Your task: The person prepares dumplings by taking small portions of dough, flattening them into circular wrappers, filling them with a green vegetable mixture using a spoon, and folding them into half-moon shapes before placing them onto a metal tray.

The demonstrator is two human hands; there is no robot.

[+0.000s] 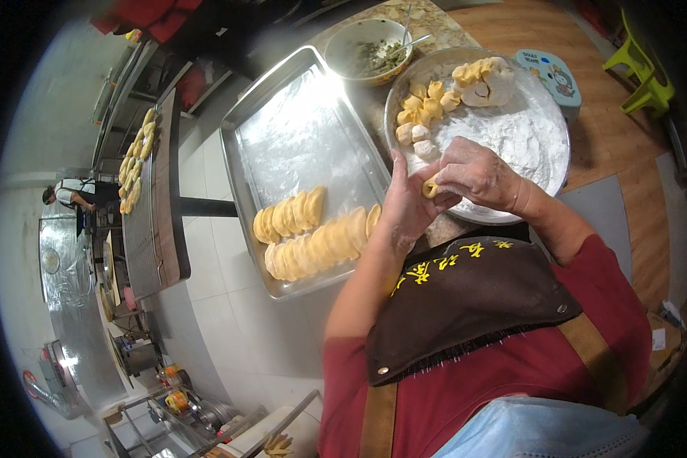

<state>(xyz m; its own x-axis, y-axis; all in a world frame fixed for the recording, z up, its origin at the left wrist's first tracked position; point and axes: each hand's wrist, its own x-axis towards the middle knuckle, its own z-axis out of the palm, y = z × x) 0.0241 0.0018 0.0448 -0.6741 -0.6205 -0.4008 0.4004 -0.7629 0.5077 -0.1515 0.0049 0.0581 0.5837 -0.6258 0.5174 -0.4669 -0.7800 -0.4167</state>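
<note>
A small yellow dough piece point(429, 187) with a hollow in it is held between my two hands, over the near left rim of a round metal basin point(566, 157). My left hand point(406, 197) cradles it from below, thumb raised. Floury fingers of my right hand point(481, 174) pinch its edge and hide part of it. White flour point(515, 140) covers much of the basin's bottom. Inside it sit several yellow dough lumps point(432, 107), a few whiter floured balls point(425, 149) and a larger dough mass point(486, 80). Left of my hands, shaped dough pieces point(320, 240) overlap in two rows on a metal tray point(309, 143).
Behind the tray stands a bowl of green filling point(372, 51) with utensils in it. A light blue box point(549, 77) adjoins the basin's far right side. Twisted dough pieces point(137, 160) lie on a rack at left, near another person point(74, 193). A green plastic stool point(635, 68) is at right.
</note>
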